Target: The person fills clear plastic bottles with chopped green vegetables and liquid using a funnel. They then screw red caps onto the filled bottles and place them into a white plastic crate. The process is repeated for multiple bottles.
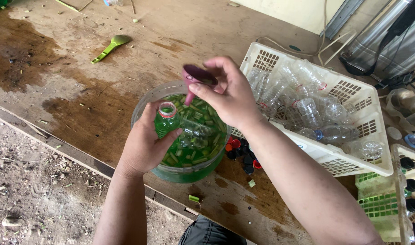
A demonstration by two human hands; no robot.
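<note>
Bottle of clear plastic, small and filled with green liquid, sits upright in the left hand, whose fingers wrap its body while the thumb presses the near side. Its open neck has a pinkish-red ring and points up, held over the near-left rim of a round clear bowl. The bowl stands on the worktop and holds green liquid with chopped pale-green stalk pieces.

Just above and to the right of the bottle's mouth, the right hand pinches a dark pink funnel by its wide rim — thumb and fingers closed on it, spout tilted down toward the bowl's contents. The spout tip is near the bottle's neck but not in it; the two are apart.

Right of the bowl, touching or nearly touching it, a white slotted plastic basket holds a heap of empty clear bottles. Between bowl and basket, at the near side, lie loose red and black bottle caps. Farther right is a green crate with black-capped bottles.

A light green measuring spoon lies well apart on the far left of the worktop, whose brown board shows dark wet stains and scattered stalk bits. Bare ground shows below the worktop's near edge.
</note>
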